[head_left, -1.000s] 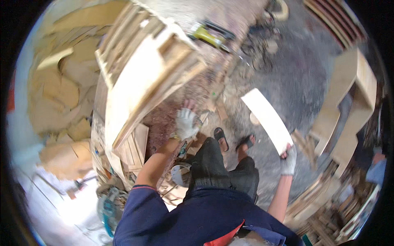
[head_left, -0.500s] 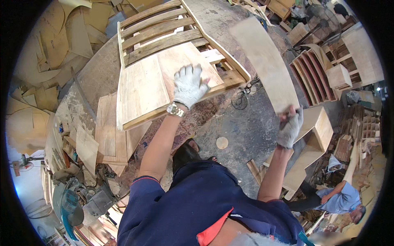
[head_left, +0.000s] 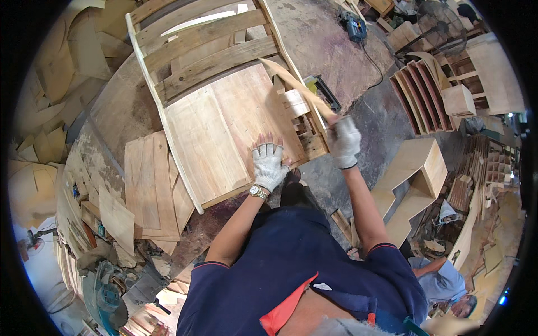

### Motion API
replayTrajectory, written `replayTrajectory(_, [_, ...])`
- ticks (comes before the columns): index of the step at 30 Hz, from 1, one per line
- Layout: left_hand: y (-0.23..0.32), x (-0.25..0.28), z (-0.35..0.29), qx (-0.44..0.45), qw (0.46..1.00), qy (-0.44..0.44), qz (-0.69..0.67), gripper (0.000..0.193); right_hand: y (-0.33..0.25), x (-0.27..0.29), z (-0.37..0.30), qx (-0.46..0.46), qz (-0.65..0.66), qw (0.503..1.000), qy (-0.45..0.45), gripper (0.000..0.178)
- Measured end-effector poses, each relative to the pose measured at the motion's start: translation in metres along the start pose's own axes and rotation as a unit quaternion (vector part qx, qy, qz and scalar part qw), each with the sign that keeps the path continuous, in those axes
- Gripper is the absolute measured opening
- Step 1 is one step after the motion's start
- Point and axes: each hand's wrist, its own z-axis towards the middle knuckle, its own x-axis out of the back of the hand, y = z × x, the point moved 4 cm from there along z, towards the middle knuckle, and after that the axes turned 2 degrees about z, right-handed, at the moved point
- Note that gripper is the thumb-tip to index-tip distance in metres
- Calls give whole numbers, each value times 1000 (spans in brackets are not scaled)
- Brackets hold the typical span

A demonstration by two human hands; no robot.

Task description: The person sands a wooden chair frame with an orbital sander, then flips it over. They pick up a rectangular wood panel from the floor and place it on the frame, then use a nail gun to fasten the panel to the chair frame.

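Overhead view: the pale wooden slatted frame with a flat plank panel [head_left: 224, 117] lies on a rough round worktable [head_left: 117, 112], its near edge just past the table's rim.
Room: open grey floor [head_left: 386, 123] to the right; stacked plywood sheets [head_left: 151, 190] just beside the frame's left rail.
Left hand [head_left: 269, 165]: in a white fingerless knit glove, spread flat, palm down on the panel's near corner, gripping nothing; forearm reaches forward, silver wristwatch [head_left: 258, 192] at the wrist.
Right hand [head_left: 343, 141]: gloved, closed in a fist around one end of a thin pale wooden board [head_left: 291, 81].
Board: slants up-left over the frame's right rail.
Panel: light, smooth planks, darker slats beyond.
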Motion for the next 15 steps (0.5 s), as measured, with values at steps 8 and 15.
replayTrajectory(8, [-18, 3, 91, 44, 991, 125, -15, 79, 9, -48, -67, 36, -71, 973, -218, 12])
replayTrajectory(15, [-21, -23, 153, 35, 997, -37, 66, 89, 20, -44, -59, 4, 58, 949, -311, 18])
